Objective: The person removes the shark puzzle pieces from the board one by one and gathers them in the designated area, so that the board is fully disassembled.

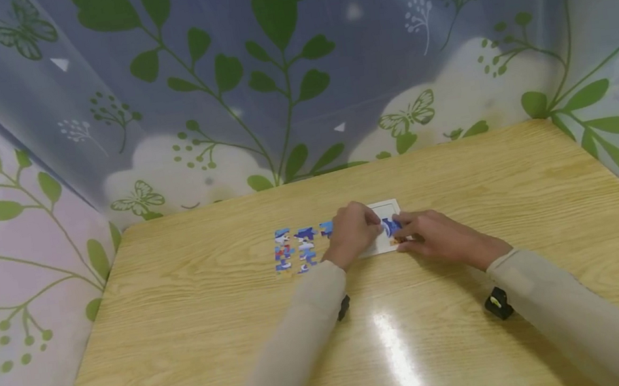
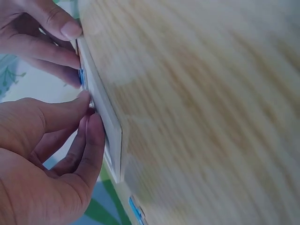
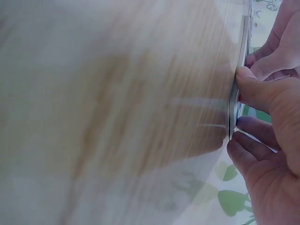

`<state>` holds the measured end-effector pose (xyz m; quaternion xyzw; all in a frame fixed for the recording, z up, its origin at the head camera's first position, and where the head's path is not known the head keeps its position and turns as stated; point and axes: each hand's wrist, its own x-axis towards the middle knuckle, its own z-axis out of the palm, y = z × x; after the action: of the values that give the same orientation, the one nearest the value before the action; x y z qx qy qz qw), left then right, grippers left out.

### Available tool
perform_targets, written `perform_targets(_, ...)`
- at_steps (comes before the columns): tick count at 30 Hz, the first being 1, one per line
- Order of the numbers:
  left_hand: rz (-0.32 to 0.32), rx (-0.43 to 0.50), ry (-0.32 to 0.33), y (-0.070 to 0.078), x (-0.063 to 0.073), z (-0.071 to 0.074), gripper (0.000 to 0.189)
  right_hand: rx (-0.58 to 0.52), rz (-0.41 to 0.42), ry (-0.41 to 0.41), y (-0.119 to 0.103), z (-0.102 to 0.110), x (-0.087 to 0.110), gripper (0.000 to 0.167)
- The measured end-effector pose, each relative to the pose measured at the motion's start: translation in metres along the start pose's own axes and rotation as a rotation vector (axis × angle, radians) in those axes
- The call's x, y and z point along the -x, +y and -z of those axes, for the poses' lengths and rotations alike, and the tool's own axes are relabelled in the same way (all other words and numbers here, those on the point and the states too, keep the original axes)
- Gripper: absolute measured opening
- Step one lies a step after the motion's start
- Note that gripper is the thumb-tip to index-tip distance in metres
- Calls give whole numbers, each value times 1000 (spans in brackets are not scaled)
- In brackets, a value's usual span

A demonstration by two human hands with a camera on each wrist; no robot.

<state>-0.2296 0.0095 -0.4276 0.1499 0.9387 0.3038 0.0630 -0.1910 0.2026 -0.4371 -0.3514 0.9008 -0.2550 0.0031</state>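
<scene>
A white puzzle board [image 1: 377, 248] lies flat on the table, with blue and orange puzzle pieces [image 1: 390, 228] on its right part. My left hand [image 1: 352, 232] reaches over the board's left side. Its thumb and fingertips pinch together at the board's surface; the small piece between them is mostly hidden. My right hand [image 1: 437, 234] is at the board's right end, where thumb and fingers [image 3: 248, 154] hold the corner and edge, close to the left fingertips. Left of the board, loose jigsaw pieces [image 1: 305, 234] lie in columns, some behind my left hand.
The wooden table [image 1: 198, 327] reaches back to a leaf-printed curtain [image 1: 295, 89], with more printed cloth at both sides. A bright light reflection [image 1: 397, 359] shows in front of the board. Small black devices [image 1: 499, 303] are worn under both sleeved wrists.
</scene>
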Motion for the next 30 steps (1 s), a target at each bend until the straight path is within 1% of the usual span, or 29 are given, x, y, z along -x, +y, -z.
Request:
perform_targets(5, 21, 30, 15, 1, -3, -3, 7, 5, -1, 4, 0, 0, 2, 20)
perform_targets(9, 31, 37, 20, 1, -3, -4, 6, 10, -4, 5, 1, 1, 5, 20)
perform_targets(11, 37, 38, 21, 1, -3, -4, 5, 14, 7, 8, 1, 1, 6, 19)
perform_targets(16, 39, 29, 23, 1, -3, -4, 5, 18, 20, 24, 0, 0, 9, 20)
perform_targets(21, 30, 28, 18, 1, -3, -3, 4, 9, -2, 21, 0, 1, 10, 21)
perform_targets(26, 25, 47, 10, 2, -2, -2, 4, -4, 12, 15, 0, 2, 9, 20)
perform_targets(30, 30, 82, 15, 2, -2, -2, 5, -5, 11, 13, 1, 2, 9, 20)
